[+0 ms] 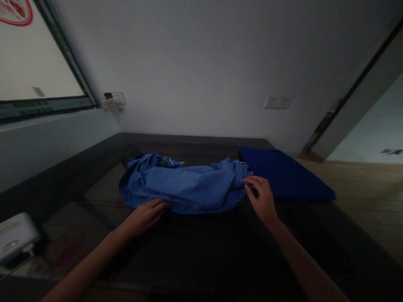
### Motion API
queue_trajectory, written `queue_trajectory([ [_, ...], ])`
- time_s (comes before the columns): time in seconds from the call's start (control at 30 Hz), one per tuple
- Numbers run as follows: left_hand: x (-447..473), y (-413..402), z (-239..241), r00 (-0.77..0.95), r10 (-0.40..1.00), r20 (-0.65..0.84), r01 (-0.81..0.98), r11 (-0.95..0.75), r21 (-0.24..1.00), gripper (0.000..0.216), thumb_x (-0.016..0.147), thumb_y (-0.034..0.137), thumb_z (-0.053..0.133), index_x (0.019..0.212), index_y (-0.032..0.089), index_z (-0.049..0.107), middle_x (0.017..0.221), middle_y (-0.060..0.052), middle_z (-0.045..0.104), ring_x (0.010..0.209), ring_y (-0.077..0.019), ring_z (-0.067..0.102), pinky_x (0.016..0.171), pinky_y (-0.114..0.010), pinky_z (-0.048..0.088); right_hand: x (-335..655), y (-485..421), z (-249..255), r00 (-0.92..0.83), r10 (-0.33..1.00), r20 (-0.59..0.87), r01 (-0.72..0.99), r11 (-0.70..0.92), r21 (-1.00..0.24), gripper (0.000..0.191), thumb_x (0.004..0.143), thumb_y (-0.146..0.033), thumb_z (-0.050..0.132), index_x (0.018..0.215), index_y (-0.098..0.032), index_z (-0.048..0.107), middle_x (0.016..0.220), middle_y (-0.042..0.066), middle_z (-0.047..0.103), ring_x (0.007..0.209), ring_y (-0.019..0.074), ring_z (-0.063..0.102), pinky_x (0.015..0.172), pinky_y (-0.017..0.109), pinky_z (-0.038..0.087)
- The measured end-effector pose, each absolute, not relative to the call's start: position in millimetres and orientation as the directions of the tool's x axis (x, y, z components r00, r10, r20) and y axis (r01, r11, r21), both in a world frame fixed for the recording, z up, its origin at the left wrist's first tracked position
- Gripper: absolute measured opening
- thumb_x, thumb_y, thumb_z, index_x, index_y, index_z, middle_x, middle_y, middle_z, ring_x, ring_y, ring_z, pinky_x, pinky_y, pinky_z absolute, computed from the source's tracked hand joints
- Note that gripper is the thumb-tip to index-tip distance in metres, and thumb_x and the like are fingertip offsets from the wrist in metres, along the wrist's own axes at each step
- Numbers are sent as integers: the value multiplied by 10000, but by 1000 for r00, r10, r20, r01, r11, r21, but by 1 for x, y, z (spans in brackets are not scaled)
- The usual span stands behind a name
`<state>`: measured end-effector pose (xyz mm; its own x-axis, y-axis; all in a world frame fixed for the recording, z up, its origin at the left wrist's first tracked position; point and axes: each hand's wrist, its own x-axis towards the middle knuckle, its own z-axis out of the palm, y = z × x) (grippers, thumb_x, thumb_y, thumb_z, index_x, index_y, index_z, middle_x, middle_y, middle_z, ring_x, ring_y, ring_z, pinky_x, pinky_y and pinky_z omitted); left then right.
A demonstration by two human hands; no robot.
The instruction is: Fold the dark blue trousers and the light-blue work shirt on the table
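A crumpled light-blue garment (185, 184) lies in a heap on a dark table (195, 251). My left hand (146, 216) rests at the garment's near left edge, its fingers stretched toward the cloth and touching it. My right hand (261, 197) is at the garment's right end, with its fingers curled and its fingertips against the fabric. Whether either hand really grips the cloth is unclear in the dim light.
A folded dark-blue cloth (283, 174) lies on the table to the right of the garment. A white device (15, 235) sits at the left edge. Wall sockets (277, 102) are on the back wall, a window (34, 54) at upper left, wooden floor at right.
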<state>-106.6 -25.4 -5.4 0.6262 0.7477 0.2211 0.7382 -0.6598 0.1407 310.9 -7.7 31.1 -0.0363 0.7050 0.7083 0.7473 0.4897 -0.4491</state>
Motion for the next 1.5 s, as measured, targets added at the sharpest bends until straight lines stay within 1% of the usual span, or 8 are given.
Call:
queue_trajectory([
  [0.17, -109, 10, -13, 518, 808, 281, 821, -562, 103, 432, 843, 192, 491, 1271, 220, 533, 1330, -134, 487, 1220, -299, 464, 1009, -450, 415, 284, -31, 18, -356, 724, 591, 677, 636, -370, 248, 916, -210, 477, 1065, -256, 670, 1067, 67, 649, 1051, 237, 553, 940, 441, 465],
  [0.3, -106, 35, -16, 419, 849, 321, 876, -472, 103, 451, 816, 210, 529, 1266, 211, 542, 1355, -135, 453, 1261, -324, 410, 1035, -471, 386, 275, -31, 2, -471, 743, 475, 708, 640, -298, 321, 882, -243, 562, 1199, -259, 612, 1102, 66, 643, 1056, 244, 547, 932, 431, 476],
  [0.47, -111, 38, -17, 334, 871, 361, 924, -378, 57, 397, 859, 273, 510, 1250, 215, 549, 1331, -140, 460, 1247, -327, 406, 1026, -479, 367, 279, -31, -1, -442, 758, 480, 773, 593, -226, 223, 895, -231, 525, 1046, -239, 689, 923, 73, 630, 916, 246, 547, 828, 414, 496],
  [0.7, -107, 27, -9, 362, 856, 368, 924, -382, -21, 284, 881, 343, 485, 1090, 194, 607, 1347, -180, 444, 1270, -372, 362, 1002, -549, 324, 290, -51, 38, -175, 714, 678, 723, 560, -404, 218, 917, -323, 503, 969, -246, 701, 827, 53, 603, 852, 230, 548, 790, 388, 474],
  [0.87, -107, 8, 2, 380, 904, 198, 887, -416, 201, 300, 962, 330, 278, 1088, 244, 536, 1045, -100, 641, 941, -245, 614, 820, -342, 453, 301, -83, 55, -90, 707, 701, 697, 548, -463, 215, 897, -374, 529, 960, -270, 707, 787, 47, 624, 797, 229, 573, 762, 393, 477],
  [1.03, -114, -41, 16, 279, 951, 130, 902, -306, 304, 287, 965, 383, 247, 1030, 257, 496, 774, -34, 635, 715, -221, 642, 674, -286, 435, 322, -112, 30, -203, 814, 545, 724, 499, -476, 232, 877, -433, 540, 904, -288, 718, 832, 44, 681, 806, 228, 628, 769, 385, 510],
  [1.27, -101, -112, 19, 469, 883, -28, 770, -394, 502, 279, 957, 385, 337, 980, 258, 584, 907, -27, 681, 819, -196, 652, 739, -263, 441, 356, -151, -26, -303, 793, 528, 841, 483, -243, 335, 879, -513, 484, 839, -293, 733, 834, 65, 729, 807, 266, 679, 754, 430, 502],
  [1.5, -104, -137, 42, 562, 814, -146, 691, -365, 625, 262, 928, 404, 443, 1059, 292, 641, 1065, -1, 682, 968, -195, 619, 866, -268, 437, 376, -177, -38, -398, 762, 512, 858, 506, -87, 223, 791, -537, 600, 873, -380, 735, 826, 27, 743, 758, 261, 682, 717, 432, 461],
])
